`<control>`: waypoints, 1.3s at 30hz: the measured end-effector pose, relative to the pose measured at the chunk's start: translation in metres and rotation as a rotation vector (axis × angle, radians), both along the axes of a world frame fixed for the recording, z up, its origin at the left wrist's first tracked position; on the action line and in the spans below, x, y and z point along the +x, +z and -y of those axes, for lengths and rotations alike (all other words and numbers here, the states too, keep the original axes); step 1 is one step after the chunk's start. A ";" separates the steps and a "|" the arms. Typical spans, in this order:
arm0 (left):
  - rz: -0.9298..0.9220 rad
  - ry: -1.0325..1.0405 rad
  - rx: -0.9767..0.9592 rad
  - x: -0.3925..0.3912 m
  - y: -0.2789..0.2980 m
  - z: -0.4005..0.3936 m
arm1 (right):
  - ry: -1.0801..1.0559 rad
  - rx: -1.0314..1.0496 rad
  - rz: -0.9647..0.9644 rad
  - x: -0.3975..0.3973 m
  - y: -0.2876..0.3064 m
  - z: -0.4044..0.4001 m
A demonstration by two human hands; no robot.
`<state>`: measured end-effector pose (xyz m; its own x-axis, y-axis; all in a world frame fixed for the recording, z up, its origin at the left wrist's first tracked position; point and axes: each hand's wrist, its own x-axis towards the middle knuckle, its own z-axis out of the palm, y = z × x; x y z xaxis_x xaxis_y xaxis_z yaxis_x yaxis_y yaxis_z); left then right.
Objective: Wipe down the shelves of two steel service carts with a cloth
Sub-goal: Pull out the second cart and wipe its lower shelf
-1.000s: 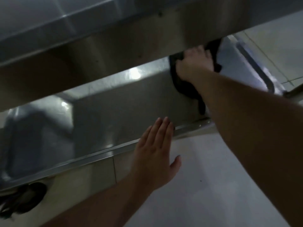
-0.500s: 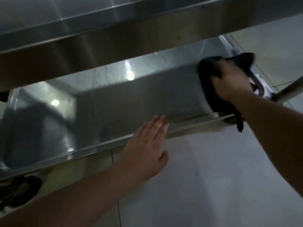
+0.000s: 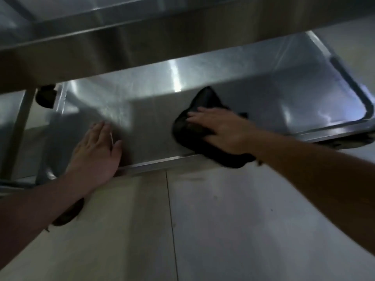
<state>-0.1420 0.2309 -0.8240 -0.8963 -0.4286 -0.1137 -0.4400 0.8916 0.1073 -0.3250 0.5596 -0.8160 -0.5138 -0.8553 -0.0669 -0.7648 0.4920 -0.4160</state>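
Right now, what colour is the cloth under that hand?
Black, plain with no pattern; the cloth shows best in the head view, under the right hand.

Right hand [image 3: 221,130]: has swept the black cloth [image 3: 203,128] from the lower shelf's [image 3: 150,126] right end leftward to the middle, near the front rim.
Left hand [image 3: 97,151]: now flat on the shelf, past the rim.

Dim, murky pic overall. Bright glare streaks on lower shelf [image 3: 154,92], strongest near its back; light seems to come from above/behind the cart. Upper shelf [image 3: 142,47] casts a broad shadow over the lower one. Soft focus throughout, motion blur on left hand [image 3: 95,153] & far right rim. Wide-angle bending at edges
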 end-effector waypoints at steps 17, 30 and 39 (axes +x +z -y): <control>-0.123 0.009 0.016 0.034 -0.020 0.019 | -0.360 0.032 -0.148 0.007 -0.001 0.170; -0.130 0.040 0.123 0.033 -0.017 0.027 | -0.620 0.036 -0.076 -0.064 -0.008 0.048; -0.153 0.068 0.127 0.033 -0.014 0.018 | -0.504 0.120 -0.055 -0.001 -0.002 0.226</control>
<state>-0.1093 0.2128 -0.8378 -0.8770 -0.4793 -0.0351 -0.4682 0.8357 0.2869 -0.3265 0.3340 -0.8180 -0.8654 -0.4886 -0.1106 -0.4397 0.8466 -0.3000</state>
